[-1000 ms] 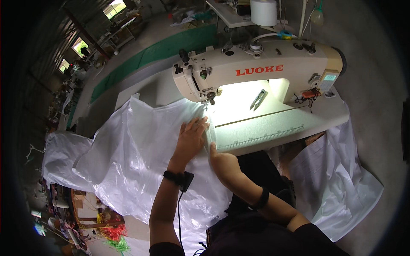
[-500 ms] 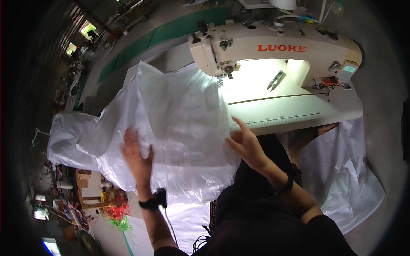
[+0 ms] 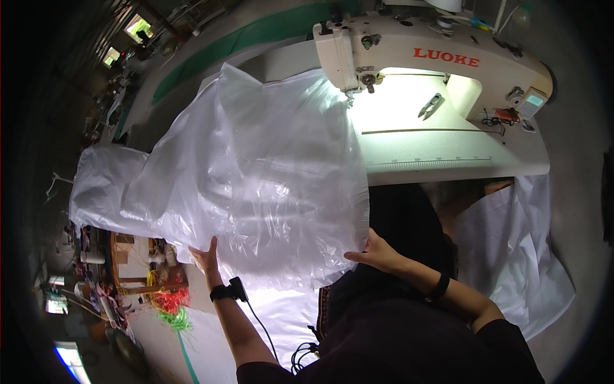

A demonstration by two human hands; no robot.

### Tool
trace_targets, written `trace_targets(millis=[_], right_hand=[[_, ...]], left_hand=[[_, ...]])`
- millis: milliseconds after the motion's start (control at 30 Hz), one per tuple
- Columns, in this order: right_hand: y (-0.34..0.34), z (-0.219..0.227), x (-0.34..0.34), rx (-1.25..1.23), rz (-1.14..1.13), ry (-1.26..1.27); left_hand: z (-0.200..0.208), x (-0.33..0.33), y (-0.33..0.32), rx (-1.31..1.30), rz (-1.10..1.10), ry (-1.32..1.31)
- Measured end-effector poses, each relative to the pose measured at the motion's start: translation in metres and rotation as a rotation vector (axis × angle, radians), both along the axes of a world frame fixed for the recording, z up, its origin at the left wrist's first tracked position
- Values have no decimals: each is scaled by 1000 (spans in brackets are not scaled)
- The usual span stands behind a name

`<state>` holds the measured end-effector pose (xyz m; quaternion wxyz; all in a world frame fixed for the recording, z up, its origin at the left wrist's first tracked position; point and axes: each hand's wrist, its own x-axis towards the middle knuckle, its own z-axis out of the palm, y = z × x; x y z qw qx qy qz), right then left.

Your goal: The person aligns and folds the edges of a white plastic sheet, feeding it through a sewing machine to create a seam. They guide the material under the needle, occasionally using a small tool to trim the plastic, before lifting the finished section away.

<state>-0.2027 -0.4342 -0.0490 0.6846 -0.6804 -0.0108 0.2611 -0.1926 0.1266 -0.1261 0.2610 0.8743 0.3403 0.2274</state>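
A large sheet of shiny white plastic (image 3: 288,185) spreads in front of me, its far edge reaching under the needle area of a white sewing machine (image 3: 416,57). At the sheet's near left edge is my left hand (image 3: 206,259), thumb on top and the other fingers partly hidden beneath the plastic. My right hand (image 3: 377,254) pinches the near right edge, its thumb pointing left along the film. Between the two hands the sheet hangs in creases toward my lap. Thread snips (image 3: 430,106) lie on the lit machine bed, apart from both hands.
More white material (image 3: 511,256) drapes down at the right, below the machine table (image 3: 448,168). Red strands (image 3: 171,297) and green strands (image 3: 176,319) hang at the left near a wooden shelf (image 3: 118,262). A black cable (image 3: 259,320) runs from my left wristband.
Both hands have come down toward me and taken hold of the plastic's near edges. The sheet lies more spread out. My view has shifted, so the machine appears higher and farther right.
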Motion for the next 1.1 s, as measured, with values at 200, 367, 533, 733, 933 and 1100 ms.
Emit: trace_targets(millis=[200, 367, 533, 733, 933, 1100], right_hand=[[-58, 68, -37, 493, 41, 320], [-101, 65, -69, 176, 139, 447], [-95, 34, -60, -104, -1, -93], [-64, 43, -24, 334, -365, 41], [-44, 73, -32, 89, -416, -130], [-45, 86, -36, -734, -60, -571]], left_hand=[[60, -26, 7, -254, 24, -230], [167, -110, -1, -643, 1, -611], [182, -144, -5, -156, -50, -512], [178, -149, 9, 70, -92, -413], [183, -141, 21, 9, -93, -499], [184, -130, 46, -69, -121, -581]])
